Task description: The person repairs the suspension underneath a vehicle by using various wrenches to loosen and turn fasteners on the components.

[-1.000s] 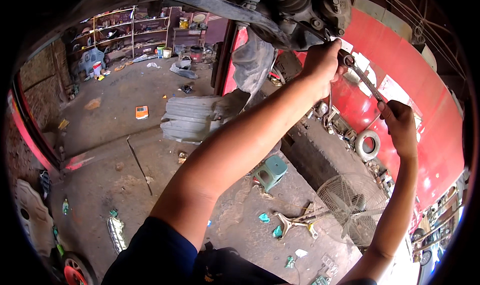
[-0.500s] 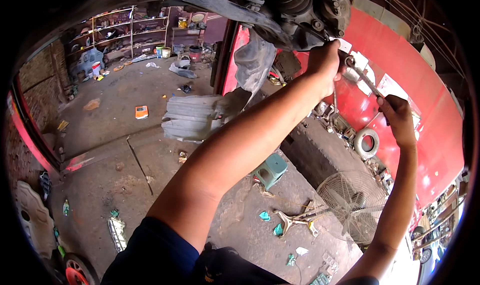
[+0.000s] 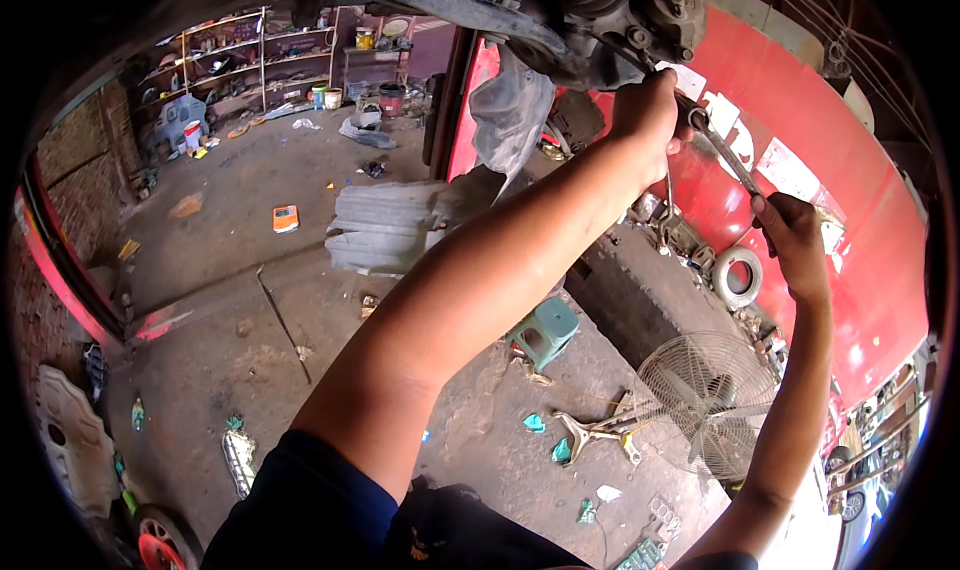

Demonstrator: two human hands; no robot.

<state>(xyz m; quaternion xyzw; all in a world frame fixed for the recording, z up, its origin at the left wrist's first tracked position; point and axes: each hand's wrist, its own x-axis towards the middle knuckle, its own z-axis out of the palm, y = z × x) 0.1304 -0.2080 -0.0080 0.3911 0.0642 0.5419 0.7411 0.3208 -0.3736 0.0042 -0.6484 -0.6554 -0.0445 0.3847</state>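
The ring-ended wrench [image 3: 735, 162] slants between the two hands, below the vehicle's underside and in front of the red panel [image 3: 865, 200], its ring beside a dark metal piece [image 3: 684, 110]. The right hand [image 3: 794, 232] is closed around the wrench's lower end; the left hand [image 3: 645, 112] is clenched around the dark piece, though its fingers hide how that seats in the ring. If the ring sits askew there, a hard pull could make it jump free, and the right arm, stretched far out, would have little to check the swing. The left knuckles are the likelier casualty: they are right beneath the suspension assembly [image 3: 640, 38], so a sudden release could knock them on metal. Holding both arms up at this reach could also tire the grip and let the wrench drop. Grit loosened from the coated dark arm [image 3: 450, 8] overhead could fall toward the eyes. Further out, a backward stagger might meet the green plastic stool [image 3: 545, 330] or the caged fan [image 3: 708, 405], whose splayed metal base [image 3: 590, 435] lies among scraps on the stained concrete floor [image 3: 480, 430], an easy thing to catch a foot on.
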